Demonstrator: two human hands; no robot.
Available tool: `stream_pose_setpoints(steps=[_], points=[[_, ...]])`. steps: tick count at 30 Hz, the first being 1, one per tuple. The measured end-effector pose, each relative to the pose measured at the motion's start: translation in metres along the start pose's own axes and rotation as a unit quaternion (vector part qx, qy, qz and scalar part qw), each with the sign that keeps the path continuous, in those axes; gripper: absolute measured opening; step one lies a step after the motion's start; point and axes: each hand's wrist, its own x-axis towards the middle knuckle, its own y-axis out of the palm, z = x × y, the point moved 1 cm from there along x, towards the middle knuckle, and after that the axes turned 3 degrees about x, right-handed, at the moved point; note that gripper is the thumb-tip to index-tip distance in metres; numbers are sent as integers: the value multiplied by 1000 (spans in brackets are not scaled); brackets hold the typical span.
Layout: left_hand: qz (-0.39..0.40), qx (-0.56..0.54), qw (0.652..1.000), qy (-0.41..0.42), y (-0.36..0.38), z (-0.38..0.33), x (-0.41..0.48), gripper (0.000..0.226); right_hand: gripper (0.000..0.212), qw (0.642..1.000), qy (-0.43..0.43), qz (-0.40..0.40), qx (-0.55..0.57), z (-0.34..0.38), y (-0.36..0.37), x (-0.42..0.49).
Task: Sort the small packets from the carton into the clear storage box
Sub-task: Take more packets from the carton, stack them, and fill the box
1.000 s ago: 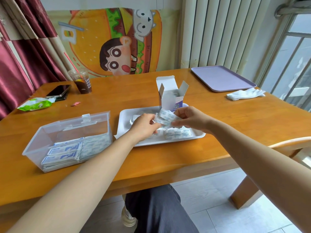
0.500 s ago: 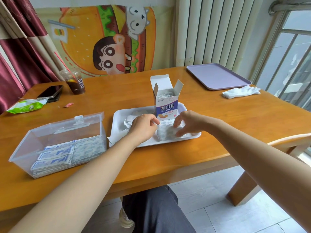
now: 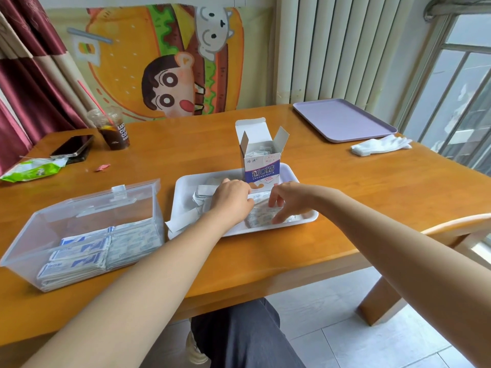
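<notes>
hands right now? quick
Left hand: cannot tell, fingers hidden under it.
Right hand: open, fingers spread on the packet pile.

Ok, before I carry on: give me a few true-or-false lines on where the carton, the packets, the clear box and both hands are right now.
1. The white-and-blue cardboard carton stands upright on the white plastic tray, flaps open. True.
2. The clear plastic storage box holds nothing yet. False: stacked packets lie in its near end.
3. The left hand and right hand are both over the white plastic tray, at the loose small packets. True.
4. The clear plastic storage box sits right of the white plastic tray. False: it sits to its left.
5. The white gloves lie inside the lilac plastic tray. False: they lie on the wooden table beside it.
</notes>
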Motion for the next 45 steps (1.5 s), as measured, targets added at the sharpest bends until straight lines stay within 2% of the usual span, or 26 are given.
stream_pose_setpoints(steps=[4,10,15,20,23,26,30,34,41,43,45], points=[[0,15,1000,-19,5,0,7,29,43,1000,-1,6,5,0,0,1],[-14,51,997,-56,13,0,18,41,51,1000,17,16,17,1,-2,0],[-7,7,998,-64,15,2,21,30,50,999,21,26,11,1,-4,0],[32,-48,996,-64,15,5,24,22,46,1000,7,14,14,1,-3,0],[21,-121,990,-66,14,6,22,14,47,1000,13,15,8,2,-2,0],[5,-145,988,-55,13,8,19,10,47,1000,18,20,2,3,-3,-1],[0,-164,986,-41,14,12,21,14,45,1000,12,14,-5,3,-2,-2],[-12,-171,984,-40,14,15,21,16,32,1000,-23,-17,7,1,1,-3],[-9,-189,981,-39,14,19,17,20,51,1000,11,13,20,1,0,-7],[-3,-185,982,-36,14,21,16,21,44,1000,16,18,5,2,0,-6],[-2,-188,982,-36,14,22,15,21,26,1000,10,12,-1,3,3,-6]])
